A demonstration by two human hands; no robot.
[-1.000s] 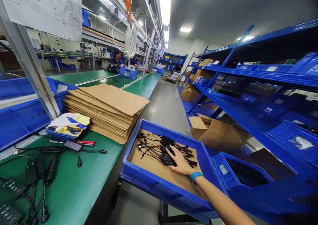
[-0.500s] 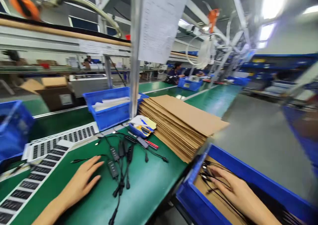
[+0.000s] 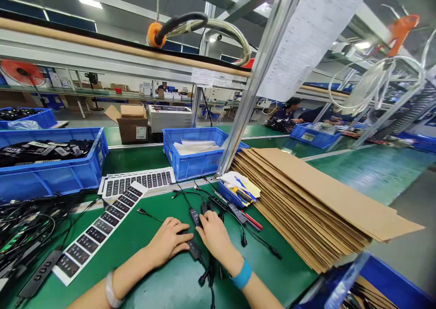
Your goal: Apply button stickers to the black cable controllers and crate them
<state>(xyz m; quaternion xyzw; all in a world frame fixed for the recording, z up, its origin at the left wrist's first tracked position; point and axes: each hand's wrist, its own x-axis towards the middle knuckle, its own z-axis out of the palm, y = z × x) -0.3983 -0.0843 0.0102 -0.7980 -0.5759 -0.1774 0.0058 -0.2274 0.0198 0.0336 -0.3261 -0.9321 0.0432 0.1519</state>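
My left hand point(image 3: 168, 241) has its thumb and fingers closed at the upper end of a black in-line controller with a cable point(image 3: 195, 251) on the green work surface. Close beside it, my right hand point(image 3: 214, 236) curls its fingers down over another black in-line controller point(image 3: 195, 216); its palm hides part of the bunch. More controllers and dark cables lie under and around the right hand, among them a greyish controller point(image 3: 237, 213). A strip of printed black labels point(image 3: 102, 227) lies to the left of my left hand.
A small blue tray of tools point(image 3: 226, 195), red pens point(image 3: 254, 220) and a stack of brown cardboard sheets point(image 3: 327, 191) stand to the right. A blue bin point(image 3: 391, 272) sits at lower right. Tangled cables point(image 3: 30, 236) and a filled blue crate point(image 3: 51, 177) are at left; a metal post point(image 3: 252, 95) rises ahead.
My right hand has left the cables in the right-hand blue bin and come over to the controllers. My left hand has moved onto one controller. The view has turned left.
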